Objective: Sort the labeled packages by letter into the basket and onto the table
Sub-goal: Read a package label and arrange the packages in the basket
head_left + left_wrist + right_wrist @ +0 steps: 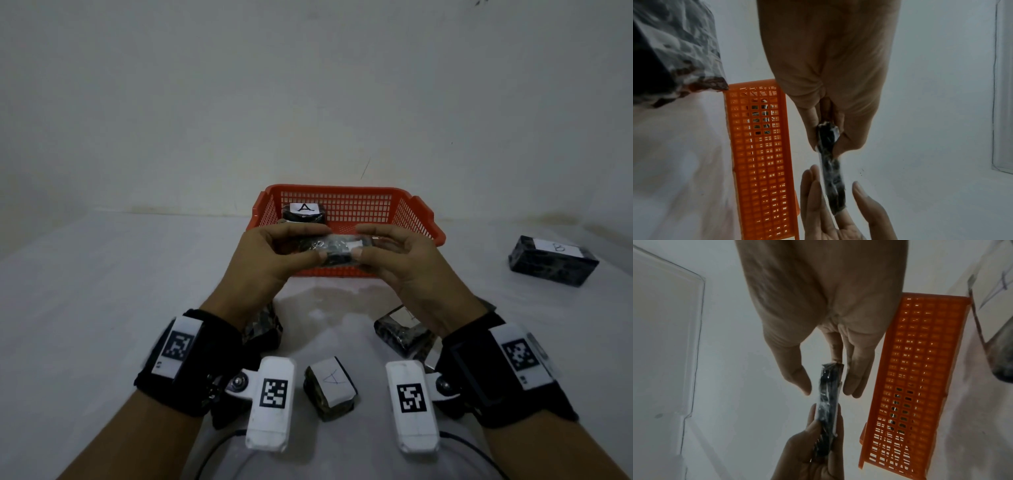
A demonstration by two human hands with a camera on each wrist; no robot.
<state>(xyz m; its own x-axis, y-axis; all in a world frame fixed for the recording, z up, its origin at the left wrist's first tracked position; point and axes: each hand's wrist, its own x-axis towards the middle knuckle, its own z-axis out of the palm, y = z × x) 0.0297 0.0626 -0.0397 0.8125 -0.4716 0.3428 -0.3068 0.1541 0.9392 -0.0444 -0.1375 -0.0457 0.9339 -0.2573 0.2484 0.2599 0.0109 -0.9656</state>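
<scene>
A thin, flat dark package (337, 251) in clear wrap hangs over the front wall of the orange basket (342, 188). My left hand (313, 245) pinches its left end between thumb and fingers (809, 129). My right hand (361, 243) brackets the other end. In the right wrist view its thumb and fingers (855, 382) stand straight on either side of the package (830, 386), with a small gap at the thumb. A dark package labelled A (303, 214) lies in the basket's back left corner.
On the white table a package labelled B (551, 260) lies far right. Another labelled A (330, 387) sits near me between my wrists. Two more dark packages lie partly hidden under my left wrist (263, 325) and my right wrist (404, 329). A wall rises behind the basket.
</scene>
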